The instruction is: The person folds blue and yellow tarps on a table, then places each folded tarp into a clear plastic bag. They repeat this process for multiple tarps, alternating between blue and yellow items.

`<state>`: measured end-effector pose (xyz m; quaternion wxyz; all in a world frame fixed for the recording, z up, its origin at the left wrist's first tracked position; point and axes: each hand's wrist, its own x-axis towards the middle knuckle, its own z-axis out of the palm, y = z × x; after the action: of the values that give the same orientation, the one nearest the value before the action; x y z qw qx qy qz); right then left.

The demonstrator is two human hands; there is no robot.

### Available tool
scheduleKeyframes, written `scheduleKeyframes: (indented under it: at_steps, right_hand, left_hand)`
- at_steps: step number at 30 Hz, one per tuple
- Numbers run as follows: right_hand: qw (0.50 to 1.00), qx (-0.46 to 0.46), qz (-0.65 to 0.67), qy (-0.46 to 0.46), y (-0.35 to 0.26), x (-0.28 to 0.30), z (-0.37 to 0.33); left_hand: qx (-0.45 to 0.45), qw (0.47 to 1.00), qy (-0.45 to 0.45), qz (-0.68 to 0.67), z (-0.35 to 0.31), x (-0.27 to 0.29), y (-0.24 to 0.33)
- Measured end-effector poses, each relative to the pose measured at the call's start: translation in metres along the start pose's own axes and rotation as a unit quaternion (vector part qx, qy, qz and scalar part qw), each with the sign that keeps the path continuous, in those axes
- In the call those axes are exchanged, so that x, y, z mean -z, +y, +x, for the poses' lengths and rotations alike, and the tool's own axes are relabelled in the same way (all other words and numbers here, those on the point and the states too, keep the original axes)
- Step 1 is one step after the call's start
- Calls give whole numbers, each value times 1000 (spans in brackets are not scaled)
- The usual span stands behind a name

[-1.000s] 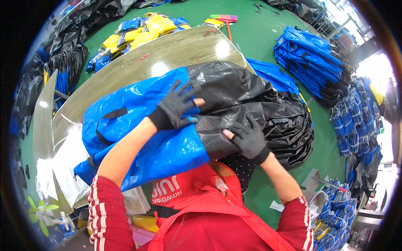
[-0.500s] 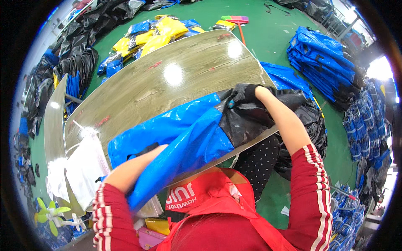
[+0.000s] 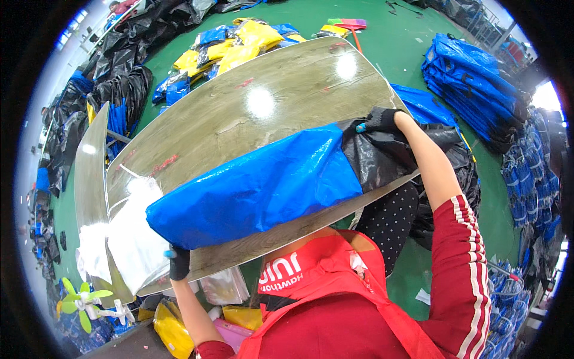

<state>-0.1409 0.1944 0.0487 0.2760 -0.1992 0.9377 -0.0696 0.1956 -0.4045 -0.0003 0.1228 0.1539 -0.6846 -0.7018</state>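
Since the earlier frame the blue bag [image 3: 263, 185] has been stretched out full length along the near edge of the counter [image 3: 257, 107], and both arms have spread further apart to its two ends. Nearest, the left hand [image 3: 178, 263], in a dark glove, is closed on the bag's lower left corner at the counter's edge. The bag lies flat and fairly smooth, its black part [image 3: 373, 161] still crumpled at the right end. There the right hand [image 3: 379, 119], also gloved, is clenched on that black material, pulling it taut. So the laying-out looks largely done; the flattening of the black end seems left. Beyond the counter lie yellow and blue bags [image 3: 233, 45] on the green floor [image 3: 394, 36], with a stack of blue bags [image 3: 472, 78] far right
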Motion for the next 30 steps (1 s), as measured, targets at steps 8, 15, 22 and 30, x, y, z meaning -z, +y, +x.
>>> scheduleKeyframes:
  at_steps: [8,15,22,30]
  right_hand:
    - [975,-138,-107,140,-40,-18,-34]
    - [962,-131,-134,197,-51,-33,-28]
    - [893,111,-186,395,-45,-31,-116]
    - [919,-70,-27,386,53,-75,-104]
  left_hand:
    - [19,858,38,513,36,-12,-11]
    - [-459,708,-36,535,16,-254,95]
    - [-386,735,-254,496,23,-409,31]
    - [-459,727,-262,438,30,-443,24]
